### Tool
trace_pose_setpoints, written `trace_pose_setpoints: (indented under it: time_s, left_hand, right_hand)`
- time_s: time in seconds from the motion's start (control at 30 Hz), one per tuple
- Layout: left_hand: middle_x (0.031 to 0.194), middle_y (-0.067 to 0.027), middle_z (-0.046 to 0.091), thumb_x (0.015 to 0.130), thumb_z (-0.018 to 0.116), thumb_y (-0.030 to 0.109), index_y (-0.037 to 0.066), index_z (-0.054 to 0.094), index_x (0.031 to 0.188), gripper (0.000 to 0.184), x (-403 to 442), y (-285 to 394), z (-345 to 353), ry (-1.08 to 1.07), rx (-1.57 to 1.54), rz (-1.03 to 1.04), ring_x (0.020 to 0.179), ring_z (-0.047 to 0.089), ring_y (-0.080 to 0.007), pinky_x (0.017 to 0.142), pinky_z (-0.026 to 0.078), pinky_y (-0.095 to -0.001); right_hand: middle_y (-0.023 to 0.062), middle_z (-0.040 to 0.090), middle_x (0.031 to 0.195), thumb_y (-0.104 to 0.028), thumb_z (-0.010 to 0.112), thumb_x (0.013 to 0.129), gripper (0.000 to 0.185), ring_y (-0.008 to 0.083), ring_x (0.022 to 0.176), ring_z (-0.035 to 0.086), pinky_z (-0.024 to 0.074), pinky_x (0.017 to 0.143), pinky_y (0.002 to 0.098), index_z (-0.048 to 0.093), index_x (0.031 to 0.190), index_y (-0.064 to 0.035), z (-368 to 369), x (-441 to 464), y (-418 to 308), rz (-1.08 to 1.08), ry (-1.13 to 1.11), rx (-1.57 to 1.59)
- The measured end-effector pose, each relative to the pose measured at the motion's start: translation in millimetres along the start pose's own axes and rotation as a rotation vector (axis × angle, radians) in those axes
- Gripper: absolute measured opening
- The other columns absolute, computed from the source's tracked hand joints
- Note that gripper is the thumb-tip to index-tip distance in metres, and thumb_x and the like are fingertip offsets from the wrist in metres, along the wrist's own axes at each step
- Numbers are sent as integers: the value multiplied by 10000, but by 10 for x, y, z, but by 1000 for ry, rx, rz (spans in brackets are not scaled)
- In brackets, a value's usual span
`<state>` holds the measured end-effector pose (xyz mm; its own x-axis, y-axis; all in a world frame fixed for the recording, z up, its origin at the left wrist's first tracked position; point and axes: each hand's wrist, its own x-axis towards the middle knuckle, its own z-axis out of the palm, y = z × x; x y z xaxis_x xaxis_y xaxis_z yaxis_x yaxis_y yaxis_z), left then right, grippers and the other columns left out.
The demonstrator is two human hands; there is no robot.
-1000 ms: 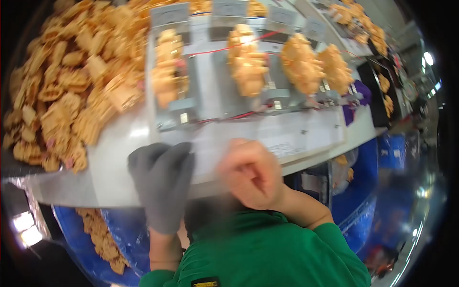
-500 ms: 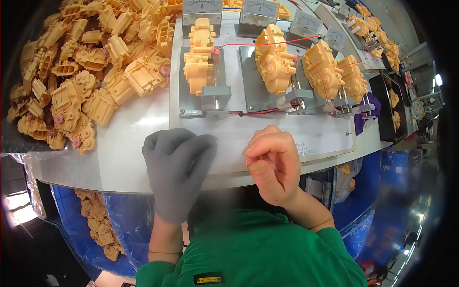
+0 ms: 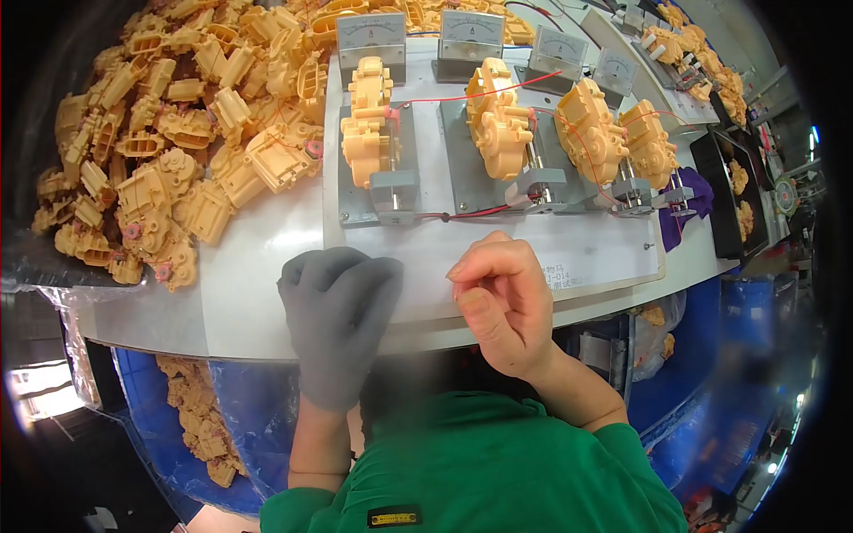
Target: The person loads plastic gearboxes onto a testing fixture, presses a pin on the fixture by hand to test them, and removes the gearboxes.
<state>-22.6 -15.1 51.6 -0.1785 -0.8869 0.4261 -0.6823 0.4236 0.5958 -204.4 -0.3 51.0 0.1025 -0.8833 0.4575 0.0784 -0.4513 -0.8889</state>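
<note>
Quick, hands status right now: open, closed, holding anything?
Left hand, gray-gloved: fingers curled in; cannot tell whether it holds anything.
Right hand, bare: half open, fingers loosely curled, nothing visible in it.

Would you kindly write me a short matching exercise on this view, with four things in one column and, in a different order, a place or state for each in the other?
Column one
1. Left hand
2. Right hand
3. Meters
4. Large pile of yellow parts

Column two
A. Standing in a row
B. Bare
C. Heaped toward the left of the picture
D. Gloved in grey

Right pairs: 1-D, 2-B, 3-A, 4-C
</note>
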Motion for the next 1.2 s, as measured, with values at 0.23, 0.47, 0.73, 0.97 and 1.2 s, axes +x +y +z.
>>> trace_pose_setpoints:
  time_s: [0.23, 0.47, 0.73, 0.97, 1.2]
  left_hand:
    - [951, -23, 596, 786, 710, 111, 121, 695, 958, 173, -15, 28, 0, 7, 18, -15, 956, 494, -263, 863, 391, -367]
    - [950, -71, 602, 775, 727, 58, 80, 709, 957, 185, -7, 41, 4, 13, 54, -11, 953, 515, -259, 845, 433, -357]
    - [935, -26, 609, 763, 734, 88, 127, 706, 956, 199, -7, -5, 37, 55, 66, 33, 918, 525, -251, 833, 410, -361]
    - [934, -43, 623, 766, 737, 92, 120, 709, 944, 182, 3, -23, 31, 47, 56, 49, 905, 539, -263, 809, 420, -368]
    - [884, -60, 626, 784, 731, 111, 98, 711, 897, 116, 38, 5, 24, 46, 82, 56, 861, 549, -273, 776, 430, -378]
  right_hand:
    - [62, 511, 973, -22, 592, 939, 188, 104, 767, 508, 446, 666, 241, 548, 1120, 2, -5, 23, 9, -16, 5, 31]
    - [56, 516, 969, -33, 604, 939, 203, 95, 754, 517, 448, 663, 241, 540, 1131, -9, -8, 12, -32, 37, 10, 74]
    - [65, 541, 989, -65, 639, 922, 241, 121, 826, 534, 457, 713, 251, 542, 1138, -21, 12, 32, 18, 2, 51, 35]
    - [71, 545, 1002, -77, 651, 912, 261, 131, 863, 535, 451, 734, 253, 544, 1144, -24, 7, 30, 27, 11, 57, 39]
    - [72, 540, 990, -92, 655, 914, 269, 118, 811, 516, 444, 719, 249, 540, 1148, -25, 17, 42, 16, 23, 62, 52]
